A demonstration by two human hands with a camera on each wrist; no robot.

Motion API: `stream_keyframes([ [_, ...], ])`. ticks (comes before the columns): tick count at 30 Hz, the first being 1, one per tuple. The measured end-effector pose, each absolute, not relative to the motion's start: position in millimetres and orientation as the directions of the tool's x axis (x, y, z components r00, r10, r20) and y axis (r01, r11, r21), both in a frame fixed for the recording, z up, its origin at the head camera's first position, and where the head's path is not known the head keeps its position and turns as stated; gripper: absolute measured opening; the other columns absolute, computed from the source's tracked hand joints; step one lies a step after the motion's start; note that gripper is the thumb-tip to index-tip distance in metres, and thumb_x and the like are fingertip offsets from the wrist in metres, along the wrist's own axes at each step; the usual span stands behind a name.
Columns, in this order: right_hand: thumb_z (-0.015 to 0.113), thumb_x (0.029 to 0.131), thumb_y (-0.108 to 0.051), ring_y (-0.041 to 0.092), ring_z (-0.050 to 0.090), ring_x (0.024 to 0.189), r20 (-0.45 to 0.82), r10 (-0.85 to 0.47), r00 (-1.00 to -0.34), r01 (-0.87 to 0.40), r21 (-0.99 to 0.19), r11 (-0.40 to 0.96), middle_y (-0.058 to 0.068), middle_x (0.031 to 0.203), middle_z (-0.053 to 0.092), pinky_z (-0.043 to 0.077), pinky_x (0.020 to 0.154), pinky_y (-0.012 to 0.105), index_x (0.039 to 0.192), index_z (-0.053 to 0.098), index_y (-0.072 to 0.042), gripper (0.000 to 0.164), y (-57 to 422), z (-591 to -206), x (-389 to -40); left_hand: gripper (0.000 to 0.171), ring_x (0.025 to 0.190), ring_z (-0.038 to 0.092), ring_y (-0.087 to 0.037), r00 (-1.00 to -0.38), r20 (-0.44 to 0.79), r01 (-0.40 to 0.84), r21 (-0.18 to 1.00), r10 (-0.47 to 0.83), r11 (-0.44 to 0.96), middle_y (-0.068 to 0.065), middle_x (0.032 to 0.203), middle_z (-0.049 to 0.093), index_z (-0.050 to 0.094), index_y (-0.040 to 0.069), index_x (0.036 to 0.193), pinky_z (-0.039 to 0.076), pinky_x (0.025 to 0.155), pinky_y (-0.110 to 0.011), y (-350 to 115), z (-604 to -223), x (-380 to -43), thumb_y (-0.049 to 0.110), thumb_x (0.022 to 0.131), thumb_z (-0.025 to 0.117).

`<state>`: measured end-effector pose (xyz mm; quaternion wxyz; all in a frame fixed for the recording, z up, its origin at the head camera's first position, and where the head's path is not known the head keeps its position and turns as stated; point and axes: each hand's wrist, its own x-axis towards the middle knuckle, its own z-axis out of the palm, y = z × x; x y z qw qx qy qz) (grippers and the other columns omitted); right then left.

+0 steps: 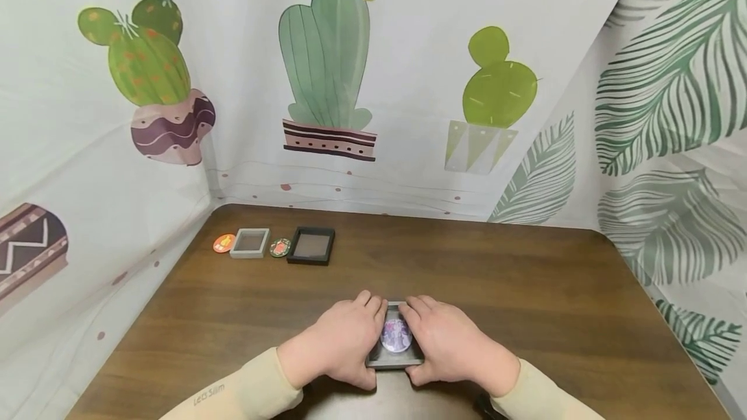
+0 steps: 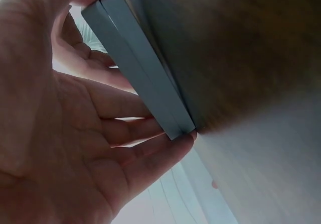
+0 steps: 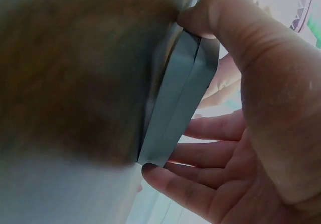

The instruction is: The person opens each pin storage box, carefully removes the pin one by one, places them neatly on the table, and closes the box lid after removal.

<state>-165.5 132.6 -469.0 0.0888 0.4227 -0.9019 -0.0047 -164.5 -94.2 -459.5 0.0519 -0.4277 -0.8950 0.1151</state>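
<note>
A grey square display frame (image 1: 393,364) lies between both hands near the front of the table. Behind its clear window shows a round purple-and-white badge (image 1: 396,336). My left hand (image 1: 351,337) grips the frame's left side, thumb at the near corner and fingers along the far part. On the opposite side my right hand (image 1: 446,340) holds it the same way. The left wrist view shows the frame's grey side wall (image 2: 143,68) with a thin seam along it, fingertips at its lower corner. A seam also runs along the side wall (image 3: 173,101) in the right wrist view.
At the table's back left stand, in a row, an orange round badge (image 1: 223,243), a light grey frame (image 1: 233,253), a dark green-and-red round badge (image 1: 280,247) and a black frame (image 1: 291,260). A white cloth (image 1: 414,76) printed with cacti hangs behind the brown table (image 1: 525,284).
</note>
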Motion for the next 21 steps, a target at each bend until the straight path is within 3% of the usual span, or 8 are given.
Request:
stream_keyframes([
  [21,0.071,0.059,-0.068,0.027,0.053,0.115,0.207,-0.775,-0.597,-0.781,0.072,0.621,0.015,0.124,0.059,0.051,0.088,0.038,0.129,0.056,0.002,0.100,133.3,-466.7,-167.4,0.117,0.114,0.044,-0.022,-0.625,-0.008,0.767,-0.190,0.780,0.613,-0.013,0.129,0.052,0.046,-0.005,0.139,0.048,0.086,-0.027,-97.1,-458.0,-167.4,0.071,0.054,0.069],
])
